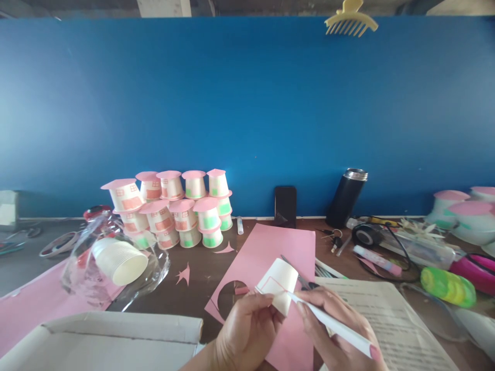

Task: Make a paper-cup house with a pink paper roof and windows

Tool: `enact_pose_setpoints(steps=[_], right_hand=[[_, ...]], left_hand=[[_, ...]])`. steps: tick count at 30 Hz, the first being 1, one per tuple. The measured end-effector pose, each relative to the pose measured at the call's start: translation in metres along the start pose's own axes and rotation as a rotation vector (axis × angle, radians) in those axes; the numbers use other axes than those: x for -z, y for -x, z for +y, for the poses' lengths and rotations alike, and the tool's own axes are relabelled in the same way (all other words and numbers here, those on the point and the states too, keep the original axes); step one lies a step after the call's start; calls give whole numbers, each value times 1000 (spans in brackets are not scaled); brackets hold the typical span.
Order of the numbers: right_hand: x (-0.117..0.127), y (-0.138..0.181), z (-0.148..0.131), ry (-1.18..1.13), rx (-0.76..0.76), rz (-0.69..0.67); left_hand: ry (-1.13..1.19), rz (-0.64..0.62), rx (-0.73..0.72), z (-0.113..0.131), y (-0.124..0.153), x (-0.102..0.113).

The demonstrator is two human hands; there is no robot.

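My left hand [247, 330] is closed around a white paper cup [279, 284], held on its side low in the view. A red rectangle outline shows on the cup's wall. My right hand [332, 324] grips a white pen [332, 325] whose tip touches the cup at that outline. Under both hands lies a pink paper sheet [266, 252] with a round hole cut out of it. A pair of scissors [299, 275] lies just behind the cup.
A pile of paper-cup houses with pink roofs [174, 208] stands at the back left. A plastic sleeve of white cups [116, 260], a cardboard box [100, 340], a black phone [285, 206], a black flask [345, 198], printed paper [390, 319], glue stick [377, 260] and tape surround me.
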State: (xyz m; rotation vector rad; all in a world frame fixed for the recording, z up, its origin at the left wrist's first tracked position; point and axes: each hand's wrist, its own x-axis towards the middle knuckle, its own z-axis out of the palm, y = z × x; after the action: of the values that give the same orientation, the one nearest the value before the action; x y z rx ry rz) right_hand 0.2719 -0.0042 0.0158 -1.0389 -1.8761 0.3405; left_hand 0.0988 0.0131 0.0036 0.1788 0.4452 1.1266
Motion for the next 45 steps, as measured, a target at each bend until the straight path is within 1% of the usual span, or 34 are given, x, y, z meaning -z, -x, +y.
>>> enact_pose_setpoints(steps=[9,20,30,35,45], right_hand=[[1,-1,-1,4,4,-13],[-1,0,-1,6,-1,-4],[0,-1,-2,27,8,-10],[0,1,-1,20,32,-13],[-1,-2,-3,-18,14,-32]], left_hand=[[32,8,-2,0,0,-2],[-4,1,-12,-1,0,1],[23,-43,3,-1,-1,2],[25,-29,-15,-1,0,2],[34,-18,-18,0,0,1]])
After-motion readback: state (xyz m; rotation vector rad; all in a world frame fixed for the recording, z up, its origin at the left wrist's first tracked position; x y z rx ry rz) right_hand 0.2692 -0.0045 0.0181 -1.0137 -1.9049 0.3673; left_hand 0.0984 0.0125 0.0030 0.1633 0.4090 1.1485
